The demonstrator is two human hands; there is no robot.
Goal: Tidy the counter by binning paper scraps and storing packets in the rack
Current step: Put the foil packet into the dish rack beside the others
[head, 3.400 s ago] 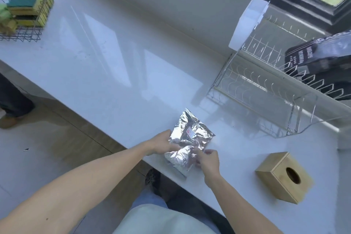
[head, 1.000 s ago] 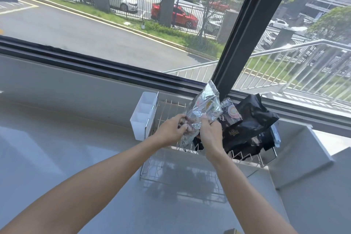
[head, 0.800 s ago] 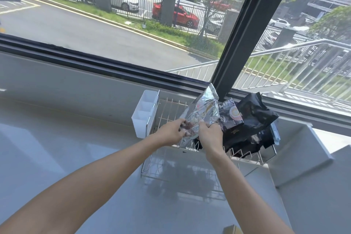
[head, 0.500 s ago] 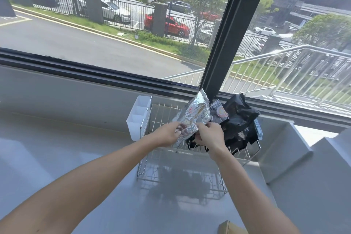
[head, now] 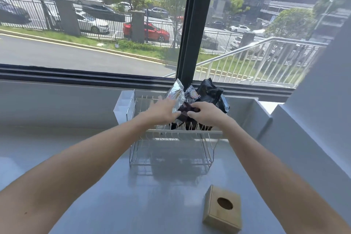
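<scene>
A silver foil packet (head: 176, 96) stands upright in the top tier of the wire rack (head: 182, 131), leaning against several dark packets (head: 209, 92) stored there. My left hand (head: 161, 110) is at the foil packet's lower left corner, fingers behind it and thumb under it, still lightly holding it. My right hand (head: 205, 113) is off the foil packet, fingers loosely curled in front of the dark packets with nothing clearly in them. No paper scraps are in view.
A white plastic holder (head: 122, 105) hangs on the rack's left end. A wooden tissue box (head: 222, 209) sits on the white counter (head: 95, 195) near the front right. A raised ledge (head: 264, 118) and wall stand right of the rack; a window runs behind it.
Both hands lifted the foil packet from the counter and set it into the rack's top tier. My right hand has come off it and my left hand's grip has loosened.
</scene>
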